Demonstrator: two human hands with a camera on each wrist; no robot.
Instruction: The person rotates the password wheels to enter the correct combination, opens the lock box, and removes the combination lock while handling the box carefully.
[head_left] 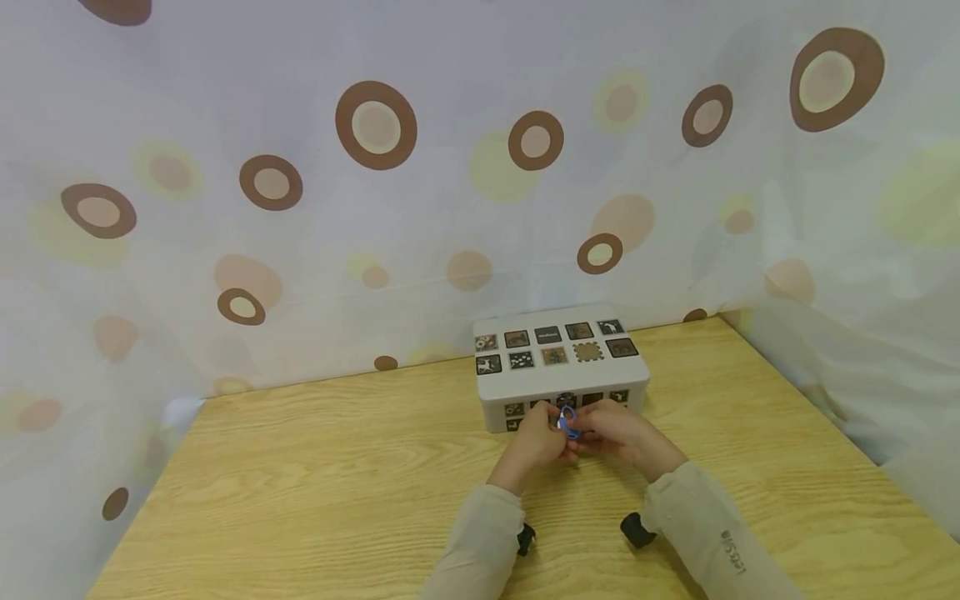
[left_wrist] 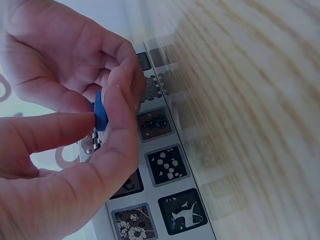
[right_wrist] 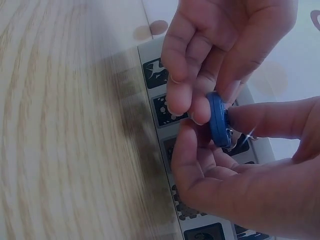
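A small blue lock-like piece (head_left: 568, 423) with shiny metal bits is held at the front of a white lidded box, just below its metal clasp (head_left: 566, 400). In the left wrist view my left hand (left_wrist: 75, 170) pinches the blue piece (left_wrist: 100, 112) between thumb and index finger. My right hand (right_wrist: 250, 190) grips it from the other side, its thumb pressed on the face of the blue piece (right_wrist: 218, 120). The fingertips of both hands meet around it. The box (head_left: 558, 379) is closed, with dark picture squares on lid and front. Fingers hide part of the clasp.
The box stands on a wood-grain table (head_left: 337, 467), near its back edge. Behind and beside the table hangs a white curtain (head_left: 435, 217) with brown and yellow circles. Black wrist straps show at both pale sleeves (head_left: 480, 533).
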